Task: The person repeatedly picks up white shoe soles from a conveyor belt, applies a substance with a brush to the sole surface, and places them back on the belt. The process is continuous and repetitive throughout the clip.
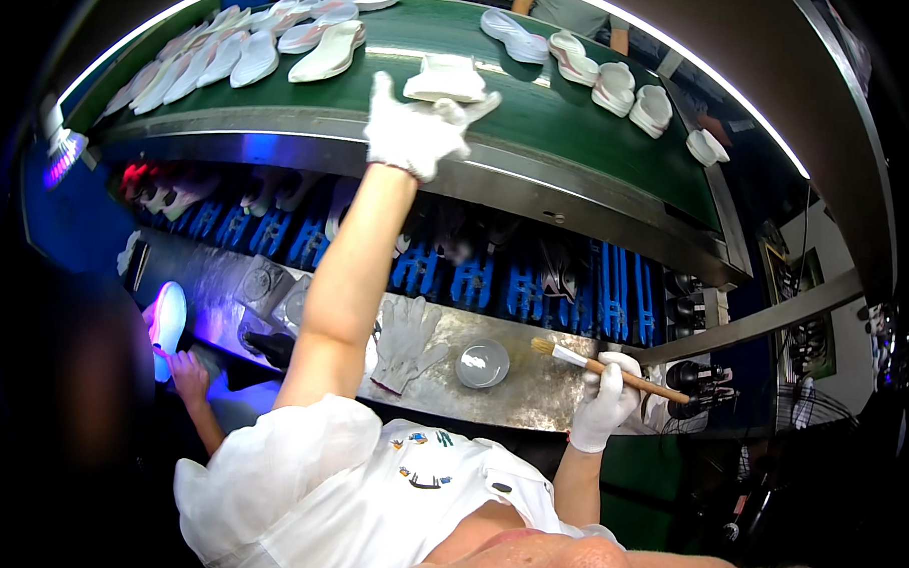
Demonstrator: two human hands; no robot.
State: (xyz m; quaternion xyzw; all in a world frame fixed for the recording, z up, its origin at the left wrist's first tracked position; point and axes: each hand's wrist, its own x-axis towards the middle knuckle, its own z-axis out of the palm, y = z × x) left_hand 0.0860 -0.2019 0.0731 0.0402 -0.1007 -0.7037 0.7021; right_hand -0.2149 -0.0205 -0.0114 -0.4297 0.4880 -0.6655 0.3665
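My left hand (414, 130), in a white knit glove, reaches far forward over the metal edge of a green conveyor belt (268, 100). Its fingers are spread at the near side of a white shoe sole (445, 77); whether they touch it I cannot tell. In its white glove, my right hand (606, 404) is closed round the wooden handle of a brush (628, 378), bristles pointing left. Left of the bristles, a translucent round bowl (482, 364) sits on the metal ledge (519, 402). A pair of grey gloves (409, 346) lies beside the bowl.
Several pale soles (256, 59) crowd the belt's left part. More soles (615, 88) are lined up at its right. Beneath the belt runs a row of blue racks (470, 283) bearing shoes. At left, a co-worker's hand (188, 378) is near a lit sole (169, 316).
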